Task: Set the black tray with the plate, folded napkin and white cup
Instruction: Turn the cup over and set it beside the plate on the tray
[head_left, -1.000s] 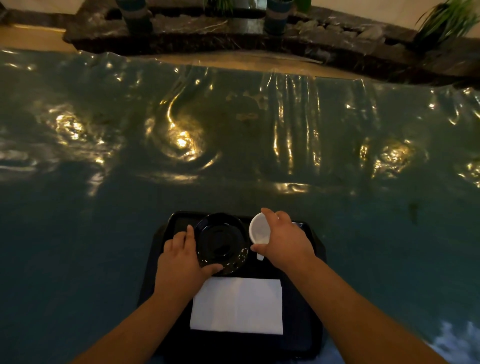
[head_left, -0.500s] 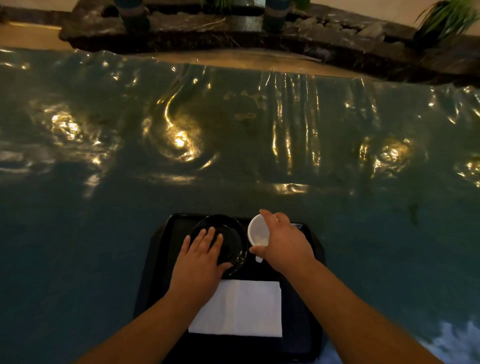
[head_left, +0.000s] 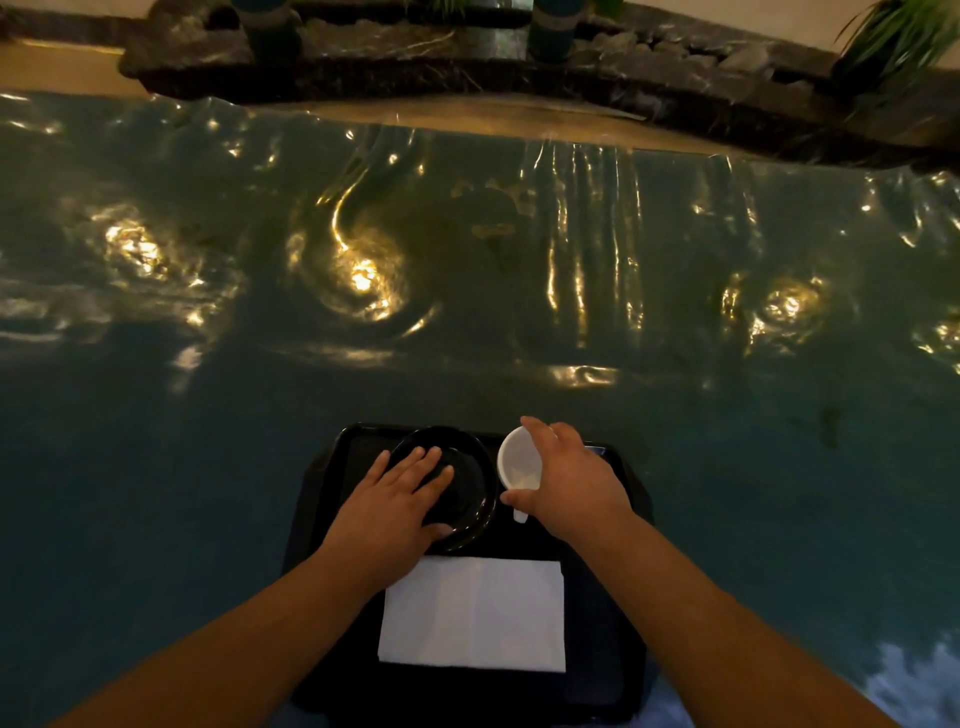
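Observation:
A black tray (head_left: 602, 649) lies at the near edge of the table. On its far half sits a black plate (head_left: 470, 467). My left hand (head_left: 392, 512) rests flat on the plate with fingers spread. To the right of the plate my right hand (head_left: 571, 486) grips a white cup (head_left: 517, 460), tilted so its mouth faces left; whether it touches the tray is unclear. A folded white napkin (head_left: 472, 616) lies flat on the tray's near half.
The table is covered by a wrinkled, shiny teal plastic sheet (head_left: 467, 286) with bright light reflections. Beyond its far edge runs a dark stone ledge (head_left: 467, 67), with a green plant (head_left: 898, 36) at the far right.
My left hand has slid from the plate's left rim onto its top and spread its fingers. The right hand and cup have hardly moved.

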